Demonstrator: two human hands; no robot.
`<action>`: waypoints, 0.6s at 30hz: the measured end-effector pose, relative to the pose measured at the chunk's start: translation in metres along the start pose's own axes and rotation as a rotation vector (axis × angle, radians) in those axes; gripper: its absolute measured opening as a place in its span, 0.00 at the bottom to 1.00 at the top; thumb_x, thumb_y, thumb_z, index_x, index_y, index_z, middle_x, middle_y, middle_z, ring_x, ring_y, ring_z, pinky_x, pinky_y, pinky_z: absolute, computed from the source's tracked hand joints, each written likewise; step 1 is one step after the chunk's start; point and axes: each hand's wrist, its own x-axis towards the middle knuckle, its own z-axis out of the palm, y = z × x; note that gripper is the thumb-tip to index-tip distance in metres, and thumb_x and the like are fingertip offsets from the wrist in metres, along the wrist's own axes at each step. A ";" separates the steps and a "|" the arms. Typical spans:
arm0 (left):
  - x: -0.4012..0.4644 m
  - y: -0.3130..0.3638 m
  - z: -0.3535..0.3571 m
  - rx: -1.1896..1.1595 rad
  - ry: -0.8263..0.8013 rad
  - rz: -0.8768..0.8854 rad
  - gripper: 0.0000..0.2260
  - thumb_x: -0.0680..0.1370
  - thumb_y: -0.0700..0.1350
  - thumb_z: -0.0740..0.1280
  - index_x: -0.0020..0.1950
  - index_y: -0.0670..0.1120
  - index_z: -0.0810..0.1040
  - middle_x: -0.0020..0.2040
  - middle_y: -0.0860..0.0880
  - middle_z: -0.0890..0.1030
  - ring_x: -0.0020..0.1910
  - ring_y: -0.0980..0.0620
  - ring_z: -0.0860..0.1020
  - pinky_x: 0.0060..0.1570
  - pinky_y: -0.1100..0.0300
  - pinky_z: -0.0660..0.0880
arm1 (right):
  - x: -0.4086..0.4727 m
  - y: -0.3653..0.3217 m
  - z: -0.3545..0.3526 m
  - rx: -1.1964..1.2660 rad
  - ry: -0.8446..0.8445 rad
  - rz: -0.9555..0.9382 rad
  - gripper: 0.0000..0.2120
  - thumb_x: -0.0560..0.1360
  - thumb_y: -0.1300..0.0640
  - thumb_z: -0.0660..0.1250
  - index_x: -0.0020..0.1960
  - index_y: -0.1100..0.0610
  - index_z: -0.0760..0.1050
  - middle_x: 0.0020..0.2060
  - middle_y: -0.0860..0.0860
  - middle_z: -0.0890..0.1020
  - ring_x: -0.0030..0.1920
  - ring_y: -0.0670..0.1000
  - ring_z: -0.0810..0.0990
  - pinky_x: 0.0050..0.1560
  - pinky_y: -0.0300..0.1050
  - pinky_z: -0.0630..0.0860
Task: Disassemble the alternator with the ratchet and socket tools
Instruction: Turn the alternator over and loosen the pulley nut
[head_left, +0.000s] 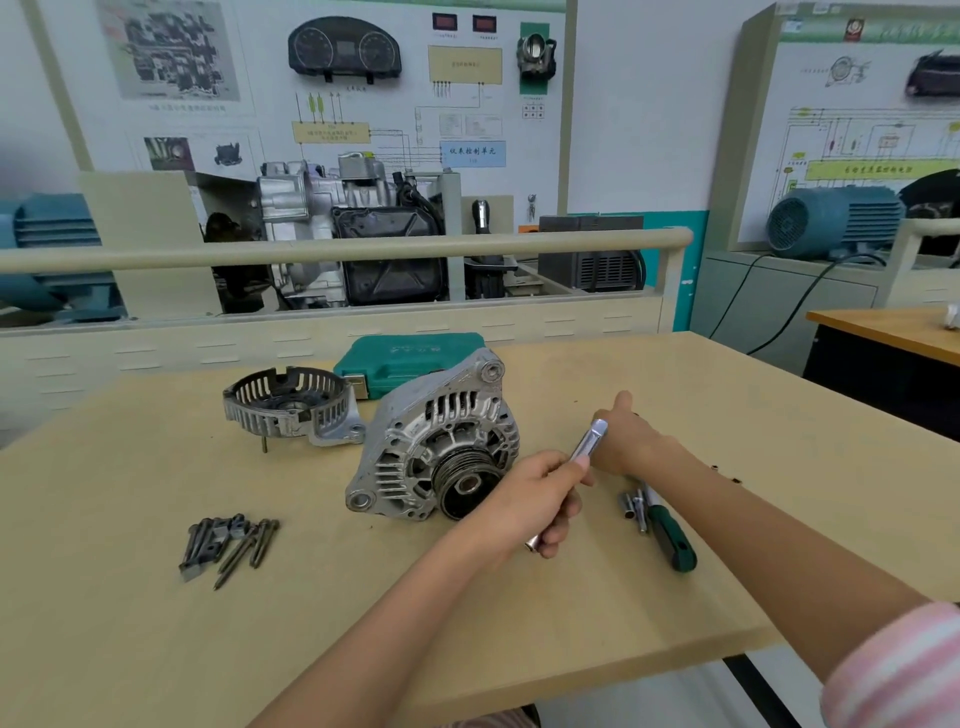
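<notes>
The silver alternator (415, 457) lies on the wooden table (156, 623) with its black pulley facing me. Its removed slotted end cover (291, 408) sits to its left. My left hand (540, 499) grips a silver bar-shaped tool (589, 441) just right of the pulley, and the tool's upper end points up and to the right. My right hand (631, 441) lies beyond it, low over the table with the thumb stretched out. Its fingers are hidden. A green-handled tool (672, 538) and small sockets (631, 506) lie under my right forearm.
A pile of long bolts and small dark parts (228, 540) lies at the front left. A closed green tool case (405, 358) sits behind the alternator. A few tiny parts (724, 473) are scattered on the right. A railing and an engine display stand beyond the far edge.
</notes>
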 end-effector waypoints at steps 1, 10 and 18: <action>-0.003 0.000 -0.001 0.013 -0.005 0.008 0.09 0.82 0.48 0.58 0.48 0.44 0.73 0.29 0.51 0.69 0.19 0.57 0.64 0.21 0.68 0.62 | -0.001 0.000 0.001 0.017 0.022 0.012 0.09 0.79 0.60 0.56 0.56 0.61 0.68 0.59 0.60 0.63 0.43 0.55 0.71 0.46 0.45 0.71; -0.036 -0.007 -0.028 0.396 0.099 0.175 0.08 0.81 0.47 0.60 0.50 0.43 0.72 0.31 0.53 0.69 0.24 0.59 0.65 0.24 0.63 0.65 | -0.022 0.009 -0.007 0.897 0.118 -0.056 0.09 0.79 0.54 0.59 0.49 0.61 0.67 0.40 0.56 0.77 0.34 0.50 0.70 0.30 0.41 0.63; -0.058 -0.019 -0.056 0.677 0.187 0.368 0.09 0.79 0.52 0.62 0.38 0.59 0.72 0.28 0.59 0.71 0.29 0.59 0.67 0.33 0.60 0.64 | -0.074 -0.029 -0.012 1.498 -0.292 -0.185 0.16 0.77 0.54 0.53 0.30 0.55 0.64 0.23 0.49 0.65 0.21 0.45 0.55 0.20 0.34 0.51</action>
